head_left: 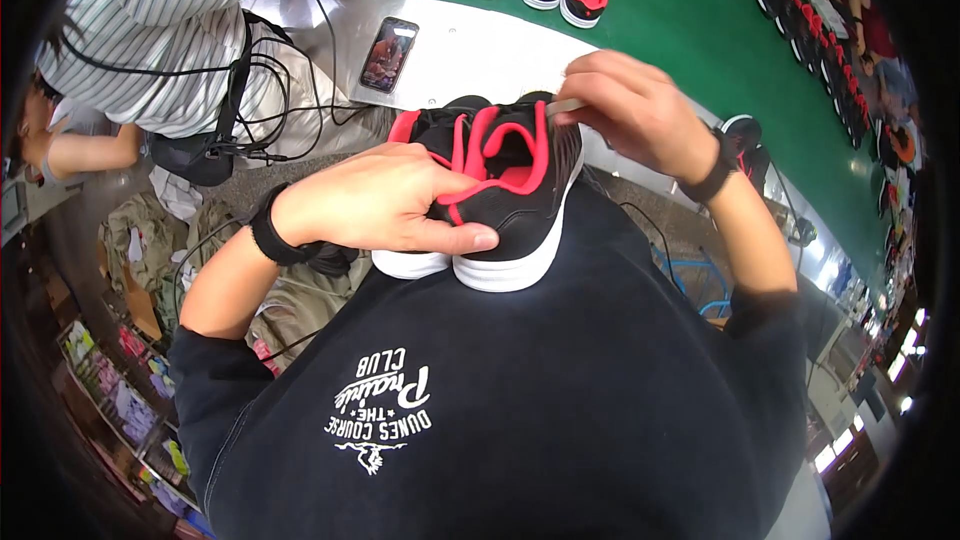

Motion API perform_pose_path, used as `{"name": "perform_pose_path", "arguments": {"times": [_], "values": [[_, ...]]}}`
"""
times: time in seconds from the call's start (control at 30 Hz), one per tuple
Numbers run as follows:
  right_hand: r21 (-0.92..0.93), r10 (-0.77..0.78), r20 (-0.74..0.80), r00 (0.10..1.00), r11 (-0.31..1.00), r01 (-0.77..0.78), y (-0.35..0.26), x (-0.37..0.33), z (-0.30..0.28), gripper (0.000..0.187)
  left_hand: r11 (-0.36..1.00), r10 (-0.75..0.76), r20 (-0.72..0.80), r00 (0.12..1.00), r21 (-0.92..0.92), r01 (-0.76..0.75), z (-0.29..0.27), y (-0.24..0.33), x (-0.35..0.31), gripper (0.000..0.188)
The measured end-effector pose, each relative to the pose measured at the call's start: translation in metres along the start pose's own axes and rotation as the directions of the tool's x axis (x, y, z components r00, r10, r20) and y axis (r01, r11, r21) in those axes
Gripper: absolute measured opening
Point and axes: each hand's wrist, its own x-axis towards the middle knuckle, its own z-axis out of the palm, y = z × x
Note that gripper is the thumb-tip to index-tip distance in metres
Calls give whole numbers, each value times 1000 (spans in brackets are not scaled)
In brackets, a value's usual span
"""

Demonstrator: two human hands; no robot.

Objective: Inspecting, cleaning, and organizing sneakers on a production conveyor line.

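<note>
Two black sneakers with red linings and white soles are side by side in front of my body, heels toward me. My left hand grips the right-hand sneaker, its thumb along the outside of the heel and its fingers reaching toward the collar. The other sneaker lies partly hidden under that hand. At the far right edge of the gripped sneaker's opening, my right hand pinches a small flat greyish strip. The strip's tip is against the upper; its exact kind is unclear.
Beyond the sneakers runs a metal ledge with a phone on it. A green conveyor belt carries rows of similar sneakers. A person in a striped shirt sits at left, near black cables. Another sneaker is behind my right wrist.
</note>
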Motion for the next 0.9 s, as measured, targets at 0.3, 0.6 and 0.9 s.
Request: {"name": "perform_pose_path", "arguments": {"times": [0.3, 0.6, 0.9], "values": [[274, -126, 75, 989, 957, 101, -44, 0, -5, 24, 989, -47, 0, 999, -139, 47, 20, 27, 2, 37], [310, -197, 100, 975, 938, 158, -55, 6, -12, 18, 986, 125, -133, 983, -89, -137, 30, 32, 2, 39], [408, 33, -124, 992, 913, 21, -30, -34, -4, 20, 969, -25, -165, 986, -248, -17, 30, 40, -3, 34]]}}
